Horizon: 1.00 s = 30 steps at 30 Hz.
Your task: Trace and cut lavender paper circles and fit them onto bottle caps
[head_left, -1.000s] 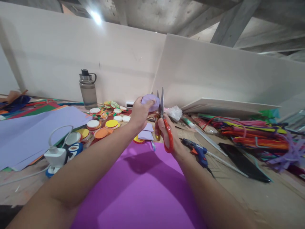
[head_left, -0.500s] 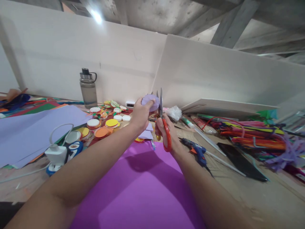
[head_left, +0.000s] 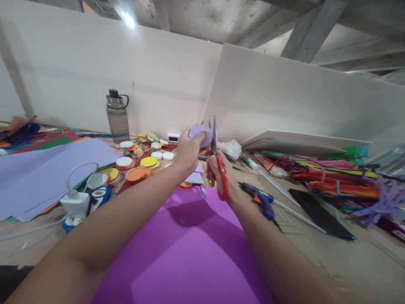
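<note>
Both hands' fingers are closed: left (head_left: 189,147) pinching a lavender disc (head_left: 200,134), right (head_left: 221,171) gripping red-handled scissors (head_left: 223,179).

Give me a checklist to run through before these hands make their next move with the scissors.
1. Lilac disc gripped in left hand: ok.
2. Scissors held by the handles in right hand: ok.
3. Blades apart: ok, tips separated.
4. Disc's edge between the blades: cannot tell, they overlap in this view.
5. Left fingers out from between the blades: ok, though they look close.
6. Glue gun switched off: cannot tell, no indicator visible.
</note>
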Tool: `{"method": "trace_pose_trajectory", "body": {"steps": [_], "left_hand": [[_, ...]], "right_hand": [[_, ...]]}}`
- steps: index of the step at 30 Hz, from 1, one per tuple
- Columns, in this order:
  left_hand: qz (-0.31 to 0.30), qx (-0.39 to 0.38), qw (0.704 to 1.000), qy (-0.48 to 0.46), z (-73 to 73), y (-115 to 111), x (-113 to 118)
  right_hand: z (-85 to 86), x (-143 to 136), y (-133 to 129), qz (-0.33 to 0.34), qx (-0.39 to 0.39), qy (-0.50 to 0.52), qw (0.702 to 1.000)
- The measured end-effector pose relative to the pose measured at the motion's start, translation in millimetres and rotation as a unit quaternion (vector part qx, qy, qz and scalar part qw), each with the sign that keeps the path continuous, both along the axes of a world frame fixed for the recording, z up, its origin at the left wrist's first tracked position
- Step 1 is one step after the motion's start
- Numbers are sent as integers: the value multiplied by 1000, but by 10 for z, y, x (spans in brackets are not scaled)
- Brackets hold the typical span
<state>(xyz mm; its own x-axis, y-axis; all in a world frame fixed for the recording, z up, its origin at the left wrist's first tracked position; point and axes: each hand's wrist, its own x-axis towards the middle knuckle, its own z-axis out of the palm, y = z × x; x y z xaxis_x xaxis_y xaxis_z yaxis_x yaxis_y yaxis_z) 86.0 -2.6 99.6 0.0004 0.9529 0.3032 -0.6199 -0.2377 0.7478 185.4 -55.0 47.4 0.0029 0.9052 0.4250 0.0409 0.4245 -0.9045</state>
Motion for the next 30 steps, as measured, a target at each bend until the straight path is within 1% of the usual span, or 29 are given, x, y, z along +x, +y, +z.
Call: {"method": "trace_pose_trajectory", "body": {"steps": [8,15,20,26,30], "left_hand": [[0,-4,1000,-4,8,-6,2],[-10,-11,1000,-9,36,-41,-5],[-23,-8,1000,-6,37,-11,-24],[-21,0,1000,22,41,30,-39],[-29,5,999,32,38,22,-35]], "right_hand": [[4,-7,-13,-9,-4,-3,1000],[17,-21,-40,-10,-6,1,1000],[44,-31,-73,-10,-6,1,1000],[79,2,-58,-14,8,-19,1000],[82,48,-28,-26,26,-58,998]]}}
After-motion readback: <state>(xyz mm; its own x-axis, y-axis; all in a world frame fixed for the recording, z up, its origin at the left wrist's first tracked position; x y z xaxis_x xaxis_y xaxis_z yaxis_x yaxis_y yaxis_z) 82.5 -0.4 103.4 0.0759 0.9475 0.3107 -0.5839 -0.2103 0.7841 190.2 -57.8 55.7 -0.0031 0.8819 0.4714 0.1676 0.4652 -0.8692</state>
